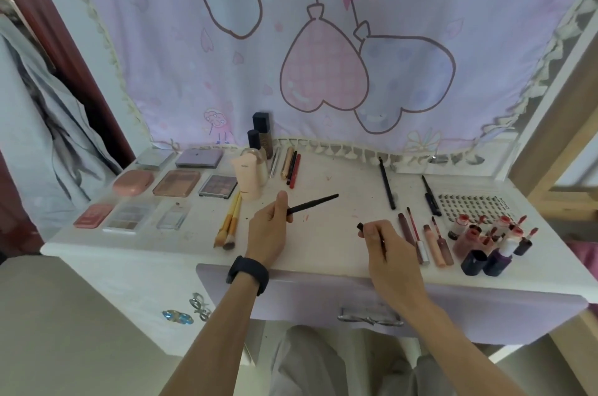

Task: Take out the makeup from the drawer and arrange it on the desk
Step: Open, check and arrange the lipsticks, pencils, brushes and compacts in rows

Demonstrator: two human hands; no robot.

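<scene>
Two hands work above the desk: left hand pinches a black pencil, tip angled up-right; right hand grips a dark cap. Palettes lie left of both; lip glosses right.

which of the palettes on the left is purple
The closed palette in the back row, between the grey compact and the bottles; the others are pink, brown-toned or clear.

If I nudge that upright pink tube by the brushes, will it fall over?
Likely yes: the pink tube stands tall on a narrow base, so a high push should tip it. It looks like plastic, so probably light. Toppling could hit the bottle behind it.
</scene>
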